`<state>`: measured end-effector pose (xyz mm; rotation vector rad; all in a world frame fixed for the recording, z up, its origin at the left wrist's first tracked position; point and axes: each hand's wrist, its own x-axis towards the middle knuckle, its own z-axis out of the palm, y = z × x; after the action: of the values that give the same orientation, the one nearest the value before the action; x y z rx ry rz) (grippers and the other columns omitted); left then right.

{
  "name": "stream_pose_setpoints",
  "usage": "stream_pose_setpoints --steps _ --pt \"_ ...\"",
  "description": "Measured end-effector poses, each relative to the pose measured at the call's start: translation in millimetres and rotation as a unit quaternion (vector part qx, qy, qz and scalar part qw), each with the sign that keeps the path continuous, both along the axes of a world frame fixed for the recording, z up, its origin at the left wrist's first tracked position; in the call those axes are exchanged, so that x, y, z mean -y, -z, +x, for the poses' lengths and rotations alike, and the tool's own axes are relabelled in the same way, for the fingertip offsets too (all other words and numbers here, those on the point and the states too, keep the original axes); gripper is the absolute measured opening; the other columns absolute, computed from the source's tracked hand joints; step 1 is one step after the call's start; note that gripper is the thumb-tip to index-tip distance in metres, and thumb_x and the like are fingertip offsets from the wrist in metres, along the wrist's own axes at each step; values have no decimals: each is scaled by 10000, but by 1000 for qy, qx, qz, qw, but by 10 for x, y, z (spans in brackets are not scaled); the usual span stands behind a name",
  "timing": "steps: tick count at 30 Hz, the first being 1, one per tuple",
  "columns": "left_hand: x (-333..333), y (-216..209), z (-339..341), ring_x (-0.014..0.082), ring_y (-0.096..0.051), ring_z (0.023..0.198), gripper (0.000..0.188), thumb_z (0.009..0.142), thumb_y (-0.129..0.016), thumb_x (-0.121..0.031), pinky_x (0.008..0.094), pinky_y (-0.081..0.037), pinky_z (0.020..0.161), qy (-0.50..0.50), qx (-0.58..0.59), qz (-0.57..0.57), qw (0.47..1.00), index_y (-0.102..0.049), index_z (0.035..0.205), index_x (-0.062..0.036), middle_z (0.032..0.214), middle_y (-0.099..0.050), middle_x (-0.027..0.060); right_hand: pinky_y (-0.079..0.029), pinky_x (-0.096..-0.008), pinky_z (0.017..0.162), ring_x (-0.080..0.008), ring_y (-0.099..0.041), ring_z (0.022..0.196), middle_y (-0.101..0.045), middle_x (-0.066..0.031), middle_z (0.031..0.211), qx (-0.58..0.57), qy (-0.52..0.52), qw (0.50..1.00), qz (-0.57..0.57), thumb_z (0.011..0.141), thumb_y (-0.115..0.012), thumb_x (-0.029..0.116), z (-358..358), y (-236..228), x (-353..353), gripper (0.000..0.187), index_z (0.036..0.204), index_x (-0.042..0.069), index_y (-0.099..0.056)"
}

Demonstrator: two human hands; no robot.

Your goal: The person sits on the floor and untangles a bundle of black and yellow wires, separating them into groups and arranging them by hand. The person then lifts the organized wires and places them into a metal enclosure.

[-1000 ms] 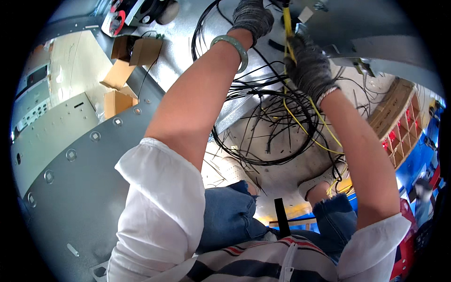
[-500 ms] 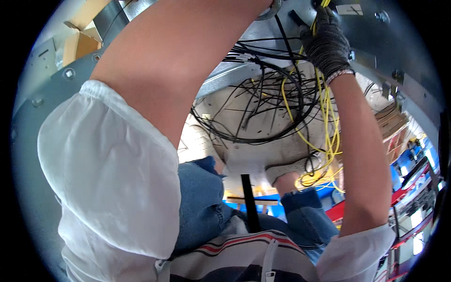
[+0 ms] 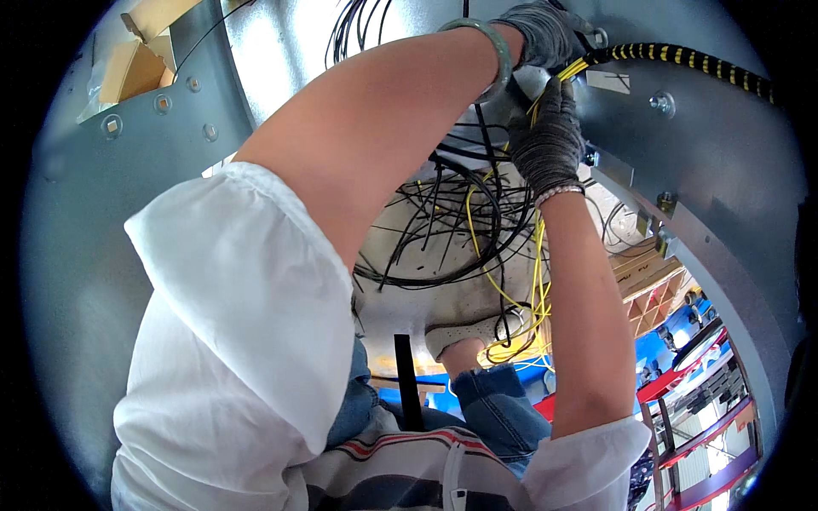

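Observation:
My left hand (image 3: 541,34), in a grey knit glove with a green bangle at the wrist, is at the top of the view. Its fingers close around the near end of a black spiral wrap (image 3: 682,58), though the fingertips are partly hidden. Yellow wires (image 3: 573,70) enter that wrap and show between its coils as the sleeve curves off to the right. Just below, my gloved right hand (image 3: 550,140) grips the yellow wires, which hang down past its wrist toward the floor.
Grey metal panels (image 3: 94,255) with bolts surround me. Black cables (image 3: 452,213) lie tangled on the pale floor below, beside my shoe (image 3: 473,332). An opened cardboard box (image 3: 136,68) sits at upper left; wooden shelving (image 3: 652,294) and red frames (image 3: 673,383) stand at right.
The view has shifted, bringing my left hand and the black spiral wrap into sight at the top. My right hand stays on the yellow wires and appears lower and farther left.

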<state>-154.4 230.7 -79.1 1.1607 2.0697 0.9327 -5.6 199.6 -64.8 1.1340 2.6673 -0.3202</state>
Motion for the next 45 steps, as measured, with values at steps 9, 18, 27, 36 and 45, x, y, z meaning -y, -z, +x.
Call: stream_pose_setpoints --steps 9,18,27,36,45 --pt "-151 283 -44 259 -563 724 319 856 -463 -286 335 -433 661 -269 455 3 849 -593 814 3 785 -607 116 -262 -362 1008 -301 -271 1237 -178 -195 1368 6 29 999 -31 761 -524 236 -51 -10 61 687 1315 6 -190" --pt "-274 241 11 307 -525 1004 471 730 -599 -323 396 -430 838 -139 103 -124 977 -503 1116 -70 1091 -538 163 -274 -365 998 -300 -295 1218 -243 -187 1338 22 7 999 -46 743 -552 266 -23 94 34 705 1305 2 -217" --pt "-420 596 50 269 -523 1005 360 787 -499 -357 379 -437 815 147 -155 -203 956 -569 1023 -94 1097 -539 131 -254 -364 1011 -285 -261 1239 -237 -182 1341 84 -13 994 -72 782 -527 262 -95 46 -12 670 1313 14 -202" --pt "-483 675 92 281 -475 1072 461 768 -532 -393 400 -404 868 -72 -16 -181 981 -492 1131 -110 1185 -474 127 -235 -358 1026 -283 -251 1245 -228 -185 1343 57 9 997 -55 805 -500 273 -24 88 -21 655 1319 18 -184" --pt "-484 786 193 287 -377 1180 606 764 -533 -451 438 -345 943 -109 -30 -165 980 -372 1267 -154 1312 -354 102 -215 -352 1035 -273 -224 1262 -190 -160 1371 70 -3 994 -80 809 -485 298 -22 122 -58 648 1324 39 -189"
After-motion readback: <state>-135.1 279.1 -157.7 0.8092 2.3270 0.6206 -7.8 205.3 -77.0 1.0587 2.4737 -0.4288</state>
